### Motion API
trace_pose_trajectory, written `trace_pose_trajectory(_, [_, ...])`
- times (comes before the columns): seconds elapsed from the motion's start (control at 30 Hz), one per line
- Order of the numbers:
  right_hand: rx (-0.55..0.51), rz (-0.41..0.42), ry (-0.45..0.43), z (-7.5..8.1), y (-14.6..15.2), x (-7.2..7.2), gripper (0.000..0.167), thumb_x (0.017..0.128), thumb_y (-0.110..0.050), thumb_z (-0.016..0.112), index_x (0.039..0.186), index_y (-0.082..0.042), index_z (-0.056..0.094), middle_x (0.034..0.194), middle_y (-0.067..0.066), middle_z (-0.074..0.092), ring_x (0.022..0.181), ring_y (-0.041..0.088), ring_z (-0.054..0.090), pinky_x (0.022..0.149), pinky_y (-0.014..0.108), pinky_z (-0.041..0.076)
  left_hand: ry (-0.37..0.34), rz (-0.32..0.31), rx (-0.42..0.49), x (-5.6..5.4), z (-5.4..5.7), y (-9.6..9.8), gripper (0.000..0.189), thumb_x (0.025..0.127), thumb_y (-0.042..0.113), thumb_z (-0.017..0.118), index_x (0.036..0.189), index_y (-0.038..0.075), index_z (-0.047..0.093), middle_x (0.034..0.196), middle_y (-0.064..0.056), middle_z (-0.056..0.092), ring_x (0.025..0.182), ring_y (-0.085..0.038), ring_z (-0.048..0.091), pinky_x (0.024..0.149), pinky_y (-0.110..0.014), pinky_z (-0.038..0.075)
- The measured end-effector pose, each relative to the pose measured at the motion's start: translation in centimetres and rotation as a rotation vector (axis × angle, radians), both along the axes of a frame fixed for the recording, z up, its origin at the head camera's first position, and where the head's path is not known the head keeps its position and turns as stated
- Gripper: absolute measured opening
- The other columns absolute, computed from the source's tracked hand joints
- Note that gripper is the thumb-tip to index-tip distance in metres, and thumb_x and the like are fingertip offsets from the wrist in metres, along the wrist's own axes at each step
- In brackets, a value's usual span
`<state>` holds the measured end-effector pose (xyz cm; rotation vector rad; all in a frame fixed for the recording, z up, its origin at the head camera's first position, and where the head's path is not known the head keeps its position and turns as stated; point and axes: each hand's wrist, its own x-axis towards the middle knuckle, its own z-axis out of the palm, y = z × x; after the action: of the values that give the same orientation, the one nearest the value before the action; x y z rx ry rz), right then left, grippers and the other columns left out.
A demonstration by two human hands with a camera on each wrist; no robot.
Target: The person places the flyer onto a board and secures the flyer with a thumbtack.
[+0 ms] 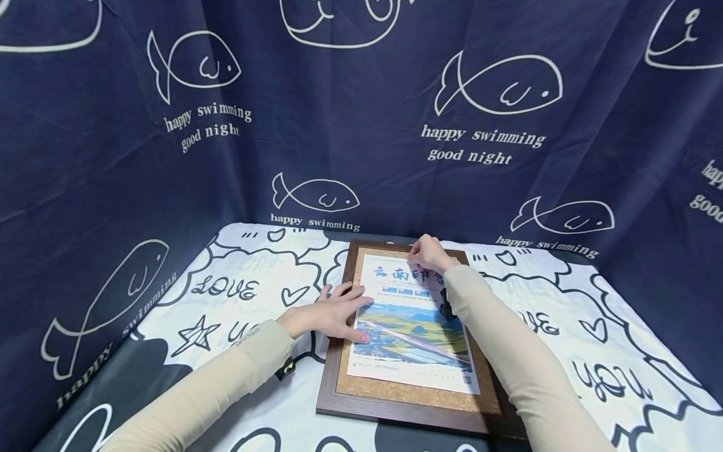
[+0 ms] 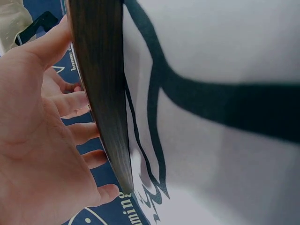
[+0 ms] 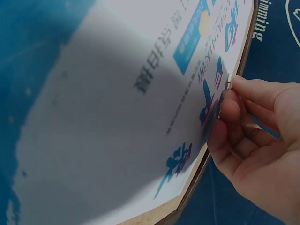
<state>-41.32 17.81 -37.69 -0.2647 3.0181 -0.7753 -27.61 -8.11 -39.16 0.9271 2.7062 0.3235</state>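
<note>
A printed poster with blue Chinese characters and a landscape picture lies on a cork board in a dark brown wooden frame. My left hand rests with spread fingers across the frame's left side and the poster's left edge. At the poster's top edge, my right hand pinches a small pin between thumb and forefinger. Its thin metal point shows in the right wrist view; the fingers hide most of it. The left wrist view has the left hand beside the frame's side.
The board lies flat on a white cloth with black drawings and lettering. Dark blue curtains with white fish hang behind and at both sides, close to the board's far edge.
</note>
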Motion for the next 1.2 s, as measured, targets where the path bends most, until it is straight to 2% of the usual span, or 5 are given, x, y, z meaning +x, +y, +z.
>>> trace_pose_trajectory(0.3, [0.027,0.005,-0.003,0.12,-0.05,0.27,0.007,0.085,-0.005,0.069,0.085,-0.001,0.074,0.072,0.012,0.068,0.053,0.01,0.053,0.052,0.02,0.041,0.0,-0.004,0.006,-0.02,0.05,-0.05,0.08,0.086,0.063,0.059,0.151,0.027,0.031,0.163,-0.004,0.016,0.151,-0.033,0.004,0.115,-0.066,0.002])
trace_pose_trajectory(0.6, [0.025,0.016,0.019,0.02,-0.03,0.41,0.007,0.086,-0.005,0.068,0.081,-0.001,0.074,0.068,0.01,0.068,0.053,0.011,0.055,0.052,0.021,0.042,0.005,-0.005,0.002,0.01,-0.12,-0.06,0.08,0.086,0.063,0.059,0.151,0.027,0.03,0.163,-0.005,0.015,0.152,-0.032,0.004,0.115,-0.066,0.002])
trace_pose_trajectory(0.83, [0.037,0.024,0.023,-0.03,0.09,0.52,0.007,0.086,-0.006,0.068,0.083,-0.002,0.074,0.075,0.007,0.068,0.062,0.014,0.056,0.054,0.022,0.041,0.004,-0.004,0.002,0.08,-0.07,-0.01,0.08,0.086,0.063,0.059,0.151,0.027,0.031,0.163,-0.005,0.015,0.152,-0.032,0.004,0.115,-0.066,0.002])
trace_pose_trajectory(1.03, [0.023,-0.007,0.018,0.01,0.14,0.48,0.005,0.084,-0.006,0.071,0.081,-0.003,0.074,0.073,0.007,0.068,0.06,0.013,0.055,0.055,0.022,0.041,0.01,-0.003,0.006,0.13,-0.02,0.1,0.08,0.086,0.063,0.059,0.151,0.026,0.032,0.163,-0.005,0.015,0.151,-0.032,0.004,0.115,-0.066,0.002])
trace_pose_trajectory(1.2, [0.026,-0.024,-0.005,-0.1,0.2,0.6,0.006,0.086,-0.009,0.071,0.085,-0.005,0.075,0.083,0.008,0.071,0.068,0.016,0.056,0.059,0.023,0.041,0.009,-0.002,0.015,0.22,-0.1,0.04,0.08,0.086,0.062,0.06,0.151,0.025,0.032,0.163,-0.006,0.016,0.151,-0.033,0.005,0.115,-0.066,0.003])
